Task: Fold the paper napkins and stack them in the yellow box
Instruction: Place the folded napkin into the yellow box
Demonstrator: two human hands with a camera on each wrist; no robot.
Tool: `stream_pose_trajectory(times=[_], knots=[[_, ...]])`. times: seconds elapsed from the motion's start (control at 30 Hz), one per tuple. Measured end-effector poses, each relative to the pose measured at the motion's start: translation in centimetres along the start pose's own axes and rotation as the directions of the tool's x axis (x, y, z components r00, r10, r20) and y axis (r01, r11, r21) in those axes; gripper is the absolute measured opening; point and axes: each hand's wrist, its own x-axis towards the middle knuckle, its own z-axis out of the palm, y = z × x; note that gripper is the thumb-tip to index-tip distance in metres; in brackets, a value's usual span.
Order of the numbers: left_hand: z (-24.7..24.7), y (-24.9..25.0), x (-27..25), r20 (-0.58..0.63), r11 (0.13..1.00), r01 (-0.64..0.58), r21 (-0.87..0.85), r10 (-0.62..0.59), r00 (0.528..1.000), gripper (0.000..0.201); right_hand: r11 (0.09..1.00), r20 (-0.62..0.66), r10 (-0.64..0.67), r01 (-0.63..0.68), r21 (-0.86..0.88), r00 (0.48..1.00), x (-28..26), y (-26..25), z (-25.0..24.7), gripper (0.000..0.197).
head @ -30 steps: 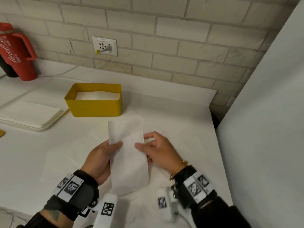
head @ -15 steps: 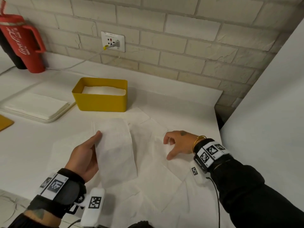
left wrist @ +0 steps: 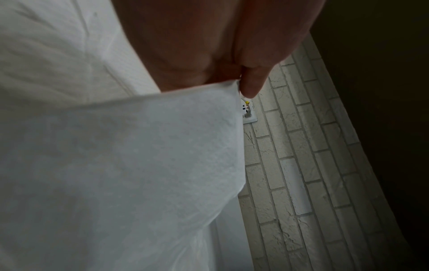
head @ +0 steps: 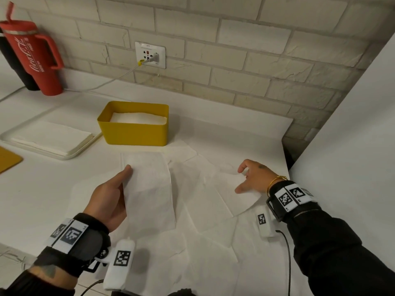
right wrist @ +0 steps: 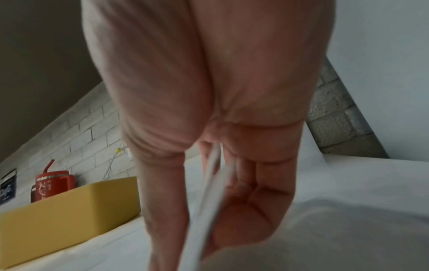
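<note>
**Folded napkin in the left hand, right hand lifting the next sheet**

The left hand [head: 106,197] pinches a folded napkin [head: 149,189] along its left edge, thumb on top and fingers hidden beneath, holding it above the counter [head: 42,199]. The left wrist view shows the thumb [left wrist: 253,80] pressed to the paper's edge. The right hand [head: 254,178] is out to the right, fingers curled down on a loose sheet [head: 241,197]; the right wrist view shows that sheet's edge caught between thumb and fingers.

Between and below the two hands lie more loose napkins [head: 203,210], overlapping and creased, covering most of the near counter. Just past the folded napkin's far end stands the yellow box [head: 132,133], a white stack [head: 139,119] already inside; nothing stands between napkin and box.

Left of the box, touching or nearly touching it, a white tray [head: 74,151] carries a flat pile of sheets. A yellow board [head: 8,159] pokes in at the left edge. In the far left corner stands a red tumbler [head: 34,58], with a cable [head: 111,79] running from the wall socket [head: 150,54]. A white wall panel [head: 352,146] closes the right side just beside the right wrist, and the counter ends there.
</note>
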Motion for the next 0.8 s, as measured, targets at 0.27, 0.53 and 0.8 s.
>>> stream_pose_trajectory(times=[0.27,0.53,0.8], knots=[[1.4,0.1,0.0,0.035,0.999,-0.015,0.036,0.013,0.999,0.031,0.975,-0.183,-0.048,0.085,0.204,0.982,-0.6,0.1,-0.6,0.036],[2.6,-0.1,0.8,0.079,0.996,-0.014,0.087,0.007,0.997,0.04,0.942,-0.295,-0.161,0.236,0.238,0.942,-1.4,0.5,-1.0,0.009],[3.5,0.9,1.6,0.139,0.98,-0.105,0.171,0.082,0.987,0.037,0.848,-0.361,-0.289,0.412,0.334,0.887,-3.2,-1.2,-2.8,0.016]])
